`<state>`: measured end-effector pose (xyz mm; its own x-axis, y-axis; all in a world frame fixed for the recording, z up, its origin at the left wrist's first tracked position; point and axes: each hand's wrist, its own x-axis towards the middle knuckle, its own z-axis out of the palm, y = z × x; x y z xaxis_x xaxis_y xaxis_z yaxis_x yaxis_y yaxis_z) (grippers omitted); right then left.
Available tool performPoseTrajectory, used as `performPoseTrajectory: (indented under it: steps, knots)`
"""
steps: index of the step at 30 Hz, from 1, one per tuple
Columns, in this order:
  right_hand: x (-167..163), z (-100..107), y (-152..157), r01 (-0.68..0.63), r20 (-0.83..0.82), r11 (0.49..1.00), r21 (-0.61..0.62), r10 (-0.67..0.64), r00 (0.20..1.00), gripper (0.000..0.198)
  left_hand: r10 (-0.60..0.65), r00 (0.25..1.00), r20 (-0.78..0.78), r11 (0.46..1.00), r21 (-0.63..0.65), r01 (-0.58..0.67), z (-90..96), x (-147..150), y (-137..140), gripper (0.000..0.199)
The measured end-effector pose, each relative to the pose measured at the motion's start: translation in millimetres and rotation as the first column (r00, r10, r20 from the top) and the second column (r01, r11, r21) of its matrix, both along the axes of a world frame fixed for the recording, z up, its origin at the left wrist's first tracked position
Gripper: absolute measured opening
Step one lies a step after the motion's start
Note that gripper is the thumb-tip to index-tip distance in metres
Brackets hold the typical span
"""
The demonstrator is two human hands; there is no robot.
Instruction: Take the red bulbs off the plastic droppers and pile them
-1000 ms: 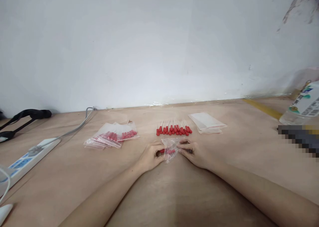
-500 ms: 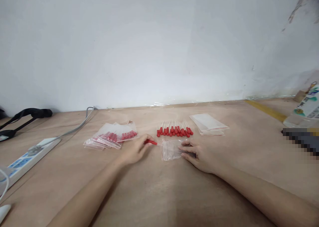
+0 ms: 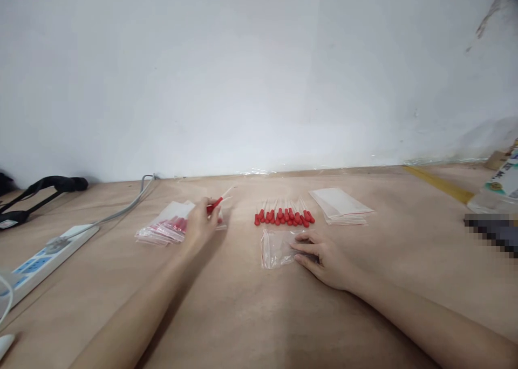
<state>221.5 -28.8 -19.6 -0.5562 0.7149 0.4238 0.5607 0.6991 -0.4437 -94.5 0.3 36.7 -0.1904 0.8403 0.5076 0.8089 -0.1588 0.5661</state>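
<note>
My left hand (image 3: 202, 218) pinches a red-bulbed dropper (image 3: 215, 205) above the left pile of filled bags. Its thin, pale stem points up and to the right; I cannot make out a second pale line beside it. My right hand (image 3: 324, 260) holds the right end of a clear zip bag (image 3: 277, 248), which lies flat with its opening towards the left. No red bulb shows inside that bag. Just behind it, several droppers (image 3: 283, 217) lie in a row, red bulbs towards me and stems towards the wall.
Zip bags containing red-bulbed droppers (image 3: 162, 231) are piled at left. Flat zip bags (image 3: 340, 204) are stacked at right. A power strip (image 3: 52, 258) with a grey cable (image 3: 129, 204) and a black strap-like object (image 3: 52, 185) occupy the far left. A dark object (image 3: 496, 231) lies far right.
My left hand has moved left and away from the zip bag's opening, carrying the dropper, whose stem now points up instead of towards the bag. My right hand stays on the bag.
</note>
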Motion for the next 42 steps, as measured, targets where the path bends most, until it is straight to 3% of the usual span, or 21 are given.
performPoseTrajectory:
  steps: [5, 9, 16, 20, 23, 25, 28, 31, 33, 35, 39, 40, 42]
  knots:
    - [-0.3, -1.7, 0.3, 0.006, -0.002, 1.0, 0.024, -0.006, 1.0, 0.03, -0.075, 0.97, -0.232, 0.994, 0.062, 0.091, -27.5, 37.8, 15.0, 0.013]
    - [-1.1, -0.5, -0.3, 0.0, -0.019, 0.999, 0.04, 0.001, 1.0, 0.028, -0.125, 0.965, -0.231, 0.988, 0.058, 0.142, -38.9, 50.0, 18.4, 0.014]
    - [-1.2, 0.7, -1.6, -0.004, -0.027, 0.999, 0.037, 0.005, 1.0, 0.029, -0.296, 0.955, 0.009, 0.954, -0.053, 0.297, -41.6, 54.0, 14.1, 0.027]
    - [-1.1, 1.7, -2.4, -0.002, -0.025, 0.999, 0.042, 0.003, 1.0, 0.029, -0.437, 0.895, 0.089, 0.884, -0.141, 0.446, -40.5, 40.8, 10.9, 0.044]
    - [-1.5, 2.8, -3.2, 0.011, -0.017, 0.999, 0.041, -0.01, 1.0, 0.029, -0.516, 0.846, 0.139, 0.824, -0.19, 0.534, -43.2, 30.9, 15.6, 0.043]
    - [-1.6, 2.9, -3.4, 0.014, -0.014, 0.999, 0.044, -0.014, 1.0, 0.029, -0.524, 0.831, 0.189, 0.812, -0.186, 0.554, -44.9, 29.3, 20.2, 0.042]
    - [-0.9, 2.6, -3.3, 0.012, -0.018, 0.999, 0.046, -0.011, 1.0, 0.029, -0.499, 0.856, 0.135, 0.843, -0.152, 0.515, -43.4, 34.3, 20.0, 0.042]
    - [0.3, 3.0, -3.5, 0.008, -0.01, 1.0, 0.028, -0.008, 1.0, 0.032, -0.411, 0.912, -0.022, 0.911, 0.027, 0.411, -36.9, 45.3, 3.1, 0.033]
    - [1.1, 3.9, -4.4, 0.0, 0.001, 1.0, 0.016, 0.0, 1.0, 0.035, -0.395, 0.917, -0.062, 0.909, 0.117, 0.4, -31.4, 54.8, -15.4, 0.026]
    - [1.9, 5.7, -6.0, -0.018, 0.017, 1.0, 0.006, 0.018, 1.0, 0.039, -0.502, 0.859, -0.097, 0.86, 0.047, 0.508, -26.3, 64.6, -34.4, 0.028]
    - [4.1, 10.7, -9.9, -0.044, 0.099, 0.999, -0.025, 0.046, 0.994, 0.05, -0.703, 0.69, -0.169, 0.711, -0.189, 0.678, -21.4, 74.1, -56.5, 0.04]
    - [4.9, 11.8, -10.6, -0.048, 0.125, 0.998, -0.034, 0.052, 0.991, 0.052, -0.714, 0.68, -0.166, 0.699, -0.225, 0.679, -21.8, 72.8, -57.9, 0.042]
    - [6.6, 13.5, -11.2, -0.06, 0.172, 0.997, -0.05, 0.067, 0.983, 0.053, -0.669, 0.734, -0.12, 0.737, -0.239, 0.633, -24.6, 66.6, -57.0, 0.044]
